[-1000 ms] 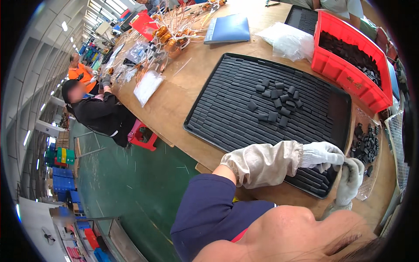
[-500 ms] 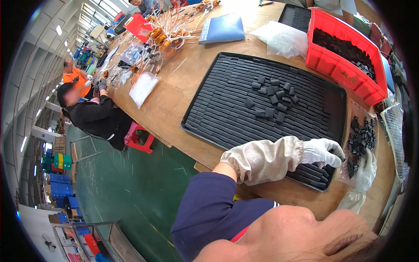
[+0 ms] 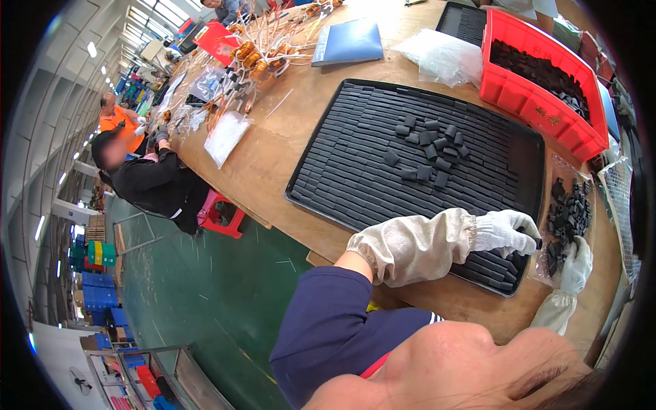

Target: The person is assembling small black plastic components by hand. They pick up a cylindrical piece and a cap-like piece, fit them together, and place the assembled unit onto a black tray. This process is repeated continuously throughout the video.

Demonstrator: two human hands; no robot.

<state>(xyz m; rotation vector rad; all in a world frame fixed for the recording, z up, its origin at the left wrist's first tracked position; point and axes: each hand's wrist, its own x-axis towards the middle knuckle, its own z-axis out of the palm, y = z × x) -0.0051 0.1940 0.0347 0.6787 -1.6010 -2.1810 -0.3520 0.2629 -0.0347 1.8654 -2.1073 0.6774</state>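
Grip of left hand (image 3: pixel 504 232): fingertips together on black piece (image 3: pixel 538 243), at tray (image 3: pixel 529 167) edge | right-hand grip (image 3: pixel 576 265): fingers against loose black pieces (image 3: pixel 569 212) just beyond them, cannot tell whether closed on any

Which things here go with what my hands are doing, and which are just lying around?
Probably belonging:
black piece in the left hand
loose black pile at the right hand
black tray
red bin of similar pieces

Probably just lying around:
blue folder
copper coils
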